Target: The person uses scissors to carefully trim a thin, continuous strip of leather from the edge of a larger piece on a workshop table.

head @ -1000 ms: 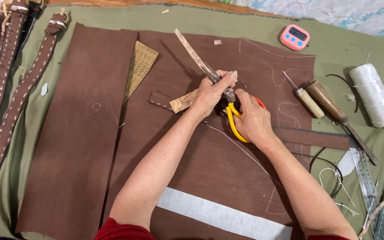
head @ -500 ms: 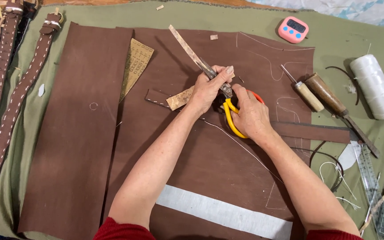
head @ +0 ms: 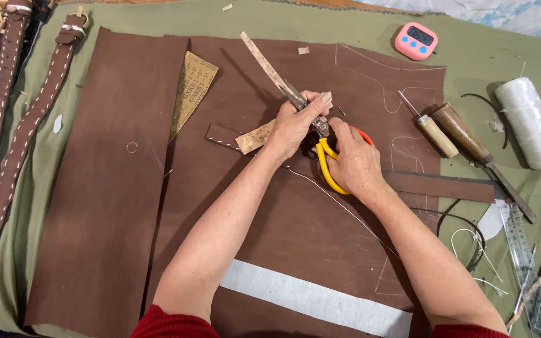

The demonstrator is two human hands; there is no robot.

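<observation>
My left hand (head: 295, 125) pinching a narrow leather strip (head: 269, 67), my right hand (head: 355, 164) closed round yellow-handled scissors (head: 325, 164), brown leather sheet (head: 320, 231) beneath

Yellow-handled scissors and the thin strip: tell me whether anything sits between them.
Nothing visible does. The right hand holds the yellow-handled scissors with the blades right at the thin strip, which the left hand pinches. The left fingers hide the exact meeting point.
</observation>
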